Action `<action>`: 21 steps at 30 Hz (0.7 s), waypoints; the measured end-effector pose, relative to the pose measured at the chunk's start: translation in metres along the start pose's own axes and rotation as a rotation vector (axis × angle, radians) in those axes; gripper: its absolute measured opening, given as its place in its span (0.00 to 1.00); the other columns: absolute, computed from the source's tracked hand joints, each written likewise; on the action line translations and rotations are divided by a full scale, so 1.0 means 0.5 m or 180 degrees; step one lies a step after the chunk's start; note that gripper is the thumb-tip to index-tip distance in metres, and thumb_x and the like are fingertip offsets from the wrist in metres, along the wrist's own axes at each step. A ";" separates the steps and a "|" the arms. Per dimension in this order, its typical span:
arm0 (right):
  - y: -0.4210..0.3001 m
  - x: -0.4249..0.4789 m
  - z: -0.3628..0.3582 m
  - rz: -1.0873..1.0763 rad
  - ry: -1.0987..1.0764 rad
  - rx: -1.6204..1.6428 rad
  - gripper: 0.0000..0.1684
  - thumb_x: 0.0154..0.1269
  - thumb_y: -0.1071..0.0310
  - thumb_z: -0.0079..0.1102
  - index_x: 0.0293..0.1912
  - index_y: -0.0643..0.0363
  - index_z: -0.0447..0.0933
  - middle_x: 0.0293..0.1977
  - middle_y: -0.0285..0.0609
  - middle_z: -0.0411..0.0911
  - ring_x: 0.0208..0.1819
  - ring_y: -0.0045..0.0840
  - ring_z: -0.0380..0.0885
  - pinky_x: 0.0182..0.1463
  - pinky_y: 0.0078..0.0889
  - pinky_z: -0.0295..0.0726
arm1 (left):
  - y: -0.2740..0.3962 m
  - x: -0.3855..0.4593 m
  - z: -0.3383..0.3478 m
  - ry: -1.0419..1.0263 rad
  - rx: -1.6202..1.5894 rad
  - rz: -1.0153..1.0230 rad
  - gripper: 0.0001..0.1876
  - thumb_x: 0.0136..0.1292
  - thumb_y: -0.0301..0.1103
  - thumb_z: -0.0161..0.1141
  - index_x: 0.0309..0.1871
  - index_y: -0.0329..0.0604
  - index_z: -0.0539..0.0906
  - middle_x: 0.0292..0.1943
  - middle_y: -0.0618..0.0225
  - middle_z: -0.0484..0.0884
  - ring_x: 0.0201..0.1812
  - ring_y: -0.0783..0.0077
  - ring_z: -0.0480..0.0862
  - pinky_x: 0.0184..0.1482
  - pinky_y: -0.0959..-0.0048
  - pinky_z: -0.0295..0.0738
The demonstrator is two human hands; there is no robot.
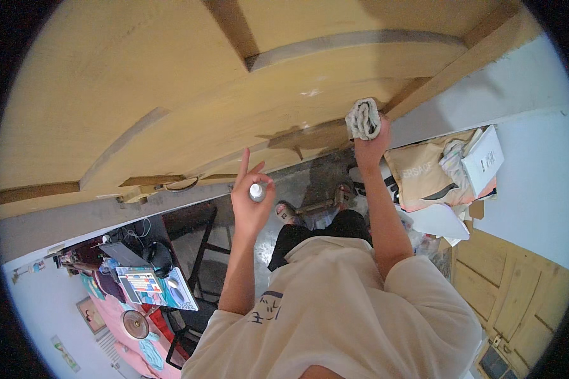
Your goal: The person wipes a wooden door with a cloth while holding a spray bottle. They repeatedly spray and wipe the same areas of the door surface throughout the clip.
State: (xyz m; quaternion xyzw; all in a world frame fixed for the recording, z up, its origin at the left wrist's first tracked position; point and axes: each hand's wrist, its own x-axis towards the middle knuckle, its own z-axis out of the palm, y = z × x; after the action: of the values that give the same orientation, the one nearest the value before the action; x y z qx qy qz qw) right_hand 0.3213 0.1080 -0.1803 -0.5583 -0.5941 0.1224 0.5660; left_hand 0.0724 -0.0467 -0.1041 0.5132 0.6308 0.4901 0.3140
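A small bottle with a white top (pixel 256 191) sits in my left hand (pixel 250 199), between the curled fingers and thumb, while the other fingers point up and outward. My right hand (pixel 373 144) grips a folded, greyish cloth (pixel 363 119), held up close to the lower right of a yellow-brown wooden door (pixel 218 109). Whether the cloth touches the wood cannot be told. Pale smudges show on the door's surface above and left of the cloth. The bottle is a little away from the door.
A metal latch (pixel 140 193) juts from the door at lower left. On the left stand a black folding chair (pixel 204 246) and a desk with a keyboard (pixel 143 282). A beige bag (pixel 410 166) and piled items lie right of my legs. Another wooden door (pixel 512 279) is at lower right.
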 end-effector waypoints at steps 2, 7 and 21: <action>-0.014 -0.007 0.008 -0.0016 0.0043 0.0007 0.24 0.52 0.68 0.72 0.48 0.59 0.74 0.40 0.48 0.78 0.45 0.46 0.78 0.49 0.43 0.77 | -0.006 -0.003 -0.011 0.0021 -0.0017 0.0023 0.07 0.53 0.17 0.62 0.34 0.38 0.81 0.75 0.43 0.60 0.65 0.48 0.78 0.60 0.60 0.76; -0.015 -0.040 0.041 -0.0216 -0.0149 -0.0114 0.22 0.54 0.68 0.71 0.48 0.62 0.75 0.41 0.49 0.76 0.45 0.47 0.77 0.51 0.42 0.75 | -0.026 -0.014 -0.042 0.0055 -0.0043 0.0004 0.07 0.54 0.17 0.62 0.35 0.38 0.81 0.75 0.44 0.61 0.64 0.49 0.79 0.59 0.60 0.76; -0.151 -0.130 0.143 -0.0429 -0.0465 0.0567 0.25 0.51 0.76 0.71 0.48 0.67 0.73 0.43 0.52 0.74 0.45 0.45 0.77 0.50 0.39 0.77 | -0.031 -0.039 -0.091 0.0194 0.0048 -0.0054 0.06 0.54 0.18 0.62 0.34 0.38 0.81 0.74 0.43 0.62 0.64 0.48 0.79 0.59 0.59 0.77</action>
State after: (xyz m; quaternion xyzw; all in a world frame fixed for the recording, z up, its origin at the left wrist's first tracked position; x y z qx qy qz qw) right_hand 0.2067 0.0644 -0.1801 -0.4544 -0.6566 0.1766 0.5755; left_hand 0.0315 -0.0786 -0.1061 0.4950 0.6480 0.4981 0.2949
